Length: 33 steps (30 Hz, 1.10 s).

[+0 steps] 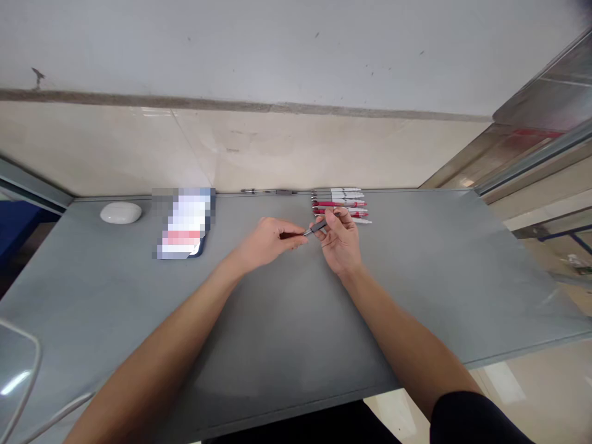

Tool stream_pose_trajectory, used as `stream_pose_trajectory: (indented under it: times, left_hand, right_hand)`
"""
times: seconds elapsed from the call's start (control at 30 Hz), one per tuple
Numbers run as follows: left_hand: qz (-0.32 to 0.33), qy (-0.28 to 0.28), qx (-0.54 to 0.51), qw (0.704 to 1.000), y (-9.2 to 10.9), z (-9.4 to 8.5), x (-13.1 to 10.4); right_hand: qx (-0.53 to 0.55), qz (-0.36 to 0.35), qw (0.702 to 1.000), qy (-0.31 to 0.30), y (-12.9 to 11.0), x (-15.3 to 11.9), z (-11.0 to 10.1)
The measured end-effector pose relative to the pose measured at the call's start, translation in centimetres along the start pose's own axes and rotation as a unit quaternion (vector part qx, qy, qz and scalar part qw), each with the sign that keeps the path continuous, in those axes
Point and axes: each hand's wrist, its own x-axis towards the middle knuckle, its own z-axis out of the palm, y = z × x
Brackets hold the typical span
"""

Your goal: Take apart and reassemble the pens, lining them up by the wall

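Observation:
Between my hands is a pen with a dark grip [318, 226] and a silvery tip, tilted up to the right. My right hand [343, 243] is closed around the dark part, thumb on top. The fingertips of my left hand [272, 240] pinch the pen's silvery end. Just behind my right hand lies a row of several pens [340, 195], white and red with some dark grips, side by side. My fingers cover part of the nearest ones. Another pen [272, 191], clear and dark, lies along the back edge of the table, left of the row.
A phone [202, 246], mostly pixelated, lies on the grey table [287, 345] to the left. Beyond it sits a white rounded case or mouse [121, 213]. A white cable [34, 357] loops at the lower left. A tiled wall [296, 148] rises behind the table.

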Motion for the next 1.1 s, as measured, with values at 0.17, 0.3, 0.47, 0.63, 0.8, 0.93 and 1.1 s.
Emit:
stream_pose_trajectory:
  times: [0.17,0.3,0.47,0.63,0.8,0.93,1.1]
  left_hand:
    - [0.016,0.013,0.017,1.000,-0.5,0.3,0.2]
    - [-0.006,-0.054,-0.056,0.997,-0.1,-0.6,0.0]
    - [-0.023,-0.152,-0.095,0.983,0.6,-1.6,-0.4]
    - [-0.018,-0.134,-0.094,0.986,0.1,-1.3,-0.2]
    - [-0.001,0.002,-0.021,1.000,-0.8,0.0,0.2]
    - [0.011,0.035,0.011,0.999,-0.8,0.4,0.3]
    - [-0.003,-0.037,-0.050,0.998,-0.3,-0.5,0.0]
  right_hand:
    - [0.003,0.000,1.000,0.019,0.1,0.1,0.0]
    - [0.007,0.007,1.000,-0.016,-0.2,0.0,-0.1]
    - [0.003,0.011,0.998,-0.061,-0.2,-0.1,-0.2]
    - [0.000,-0.002,0.999,-0.047,-0.1,-0.1,-0.3]
    - [-0.019,-0.017,0.999,0.029,0.0,0.1,-0.1]
    - [-0.029,-0.015,0.998,0.063,0.0,0.1,0.1]
    - [-0.036,-0.019,0.999,0.003,-0.2,0.1,-0.1]
